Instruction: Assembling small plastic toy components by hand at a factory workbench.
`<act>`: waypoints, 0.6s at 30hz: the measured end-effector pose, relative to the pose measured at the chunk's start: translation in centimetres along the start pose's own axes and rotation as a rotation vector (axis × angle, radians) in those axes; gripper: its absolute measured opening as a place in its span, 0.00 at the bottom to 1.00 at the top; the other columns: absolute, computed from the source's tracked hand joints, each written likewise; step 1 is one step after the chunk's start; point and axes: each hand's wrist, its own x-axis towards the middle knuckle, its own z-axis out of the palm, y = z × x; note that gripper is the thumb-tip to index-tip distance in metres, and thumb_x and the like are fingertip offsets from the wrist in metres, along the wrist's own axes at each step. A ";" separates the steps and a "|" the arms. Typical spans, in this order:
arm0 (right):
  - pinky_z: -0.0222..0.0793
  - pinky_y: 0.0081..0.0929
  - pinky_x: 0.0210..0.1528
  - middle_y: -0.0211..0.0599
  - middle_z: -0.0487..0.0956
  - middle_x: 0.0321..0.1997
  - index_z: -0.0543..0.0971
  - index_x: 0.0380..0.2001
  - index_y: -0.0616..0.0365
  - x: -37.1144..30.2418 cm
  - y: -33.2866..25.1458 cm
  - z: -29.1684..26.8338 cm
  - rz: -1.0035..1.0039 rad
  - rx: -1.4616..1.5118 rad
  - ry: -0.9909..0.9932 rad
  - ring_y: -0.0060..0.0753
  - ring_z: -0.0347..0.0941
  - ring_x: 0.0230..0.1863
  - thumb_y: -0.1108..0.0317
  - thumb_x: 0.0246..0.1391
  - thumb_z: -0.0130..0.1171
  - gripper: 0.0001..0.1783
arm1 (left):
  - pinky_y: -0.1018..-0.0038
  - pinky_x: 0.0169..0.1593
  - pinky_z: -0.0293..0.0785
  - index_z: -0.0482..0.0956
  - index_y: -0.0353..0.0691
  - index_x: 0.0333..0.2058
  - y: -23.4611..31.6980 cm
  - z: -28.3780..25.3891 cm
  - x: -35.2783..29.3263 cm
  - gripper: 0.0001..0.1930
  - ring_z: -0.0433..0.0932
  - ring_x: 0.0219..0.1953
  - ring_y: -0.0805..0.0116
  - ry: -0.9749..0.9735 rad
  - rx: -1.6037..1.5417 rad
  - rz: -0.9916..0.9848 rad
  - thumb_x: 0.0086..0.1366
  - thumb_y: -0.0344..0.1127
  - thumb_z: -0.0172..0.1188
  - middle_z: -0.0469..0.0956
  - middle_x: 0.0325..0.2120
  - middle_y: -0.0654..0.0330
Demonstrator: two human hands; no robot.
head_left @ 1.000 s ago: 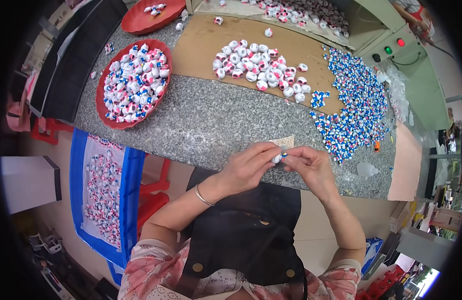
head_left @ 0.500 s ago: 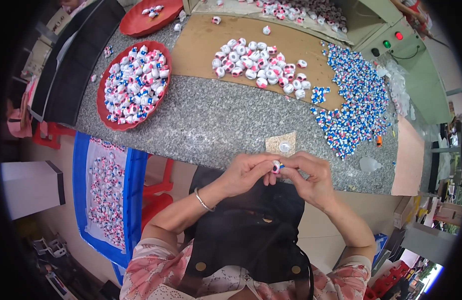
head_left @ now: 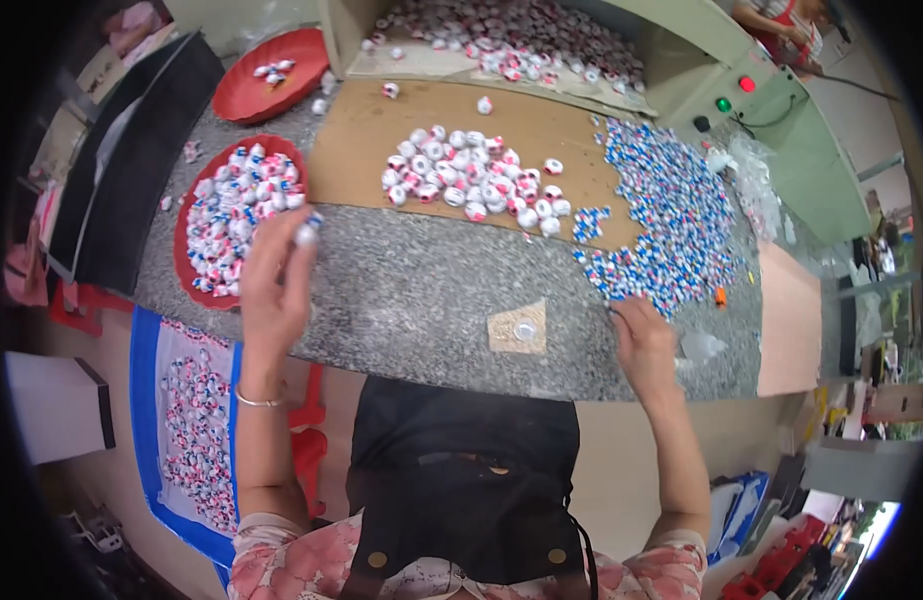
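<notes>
My left hand [head_left: 275, 290] is raised at the right edge of a red scalloped dish [head_left: 181, 245] heaped with white, pink and blue toy figures. Between its thumb and fingers is a small white-and-blue toy figure [head_left: 308, 229], somewhat blurred. My right hand [head_left: 645, 345] rests at the near edge of a spread of tiny blue pieces [head_left: 678, 215]. Its thumb and forefinger are pinched together on a tiny dark blue piece [head_left: 614, 309], mostly hidden. Between the hands, farther back, lie white-and-pink round toy heads [head_left: 451, 170] on brown cardboard [head_left: 356, 125].
A beige square pad [head_left: 501, 334] with a clear disc lies on the granite table [head_left: 411, 290]. Behind stands a pale green machine [head_left: 821, 165] with more heads in its opening. A second red dish [head_left: 231, 95] is at back left. A blue crate [head_left: 146, 430] stands lower left.
My hands were together over the near table edge, holding a toy figure. They have parted: the left carried it toward the red dish, the right moved to the tiny blue pieces.
</notes>
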 end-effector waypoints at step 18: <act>0.74 0.39 0.37 0.48 0.79 0.34 0.79 0.39 0.62 -0.7 -1.8 -0.7 0.044 0.222 -0.242 0.51 0.77 0.37 0.79 0.51 0.58 0.10 | 0.52 0.41 0.76 0.74 0.37 0.43 -3.4 12.3 3.2 0.14 0.77 0.39 0.41 -0.190 0.161 -0.020 0.57 0.26 0.60 0.73 0.40 0.45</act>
